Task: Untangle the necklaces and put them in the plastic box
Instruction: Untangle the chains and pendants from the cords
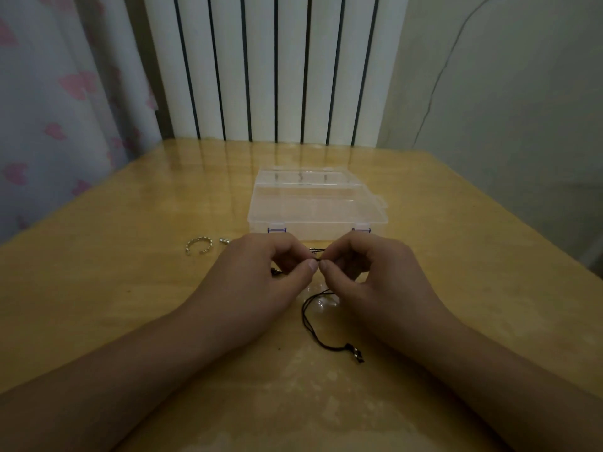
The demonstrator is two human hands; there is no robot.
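Here, left hand (261,282) and right hand (375,282) pinch a black cord necklace (323,340) (fingertips nearly touching). The plastic box (318,207) sits at twelve o'clock from them.

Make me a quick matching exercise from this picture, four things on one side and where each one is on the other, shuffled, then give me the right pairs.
Things
1. clear plastic box with purple hinges
2. open silver metal ring
3. black cord necklace
4. metal end piece of the cord

Places
A. pinched between the fingertips of both hands, left hand and right hand
B. on the wooden table, left of the left hand
C. behind both hands, lid shut
D. lying on the table between the forearms

Pairs: 1-C, 2-B, 3-A, 4-D
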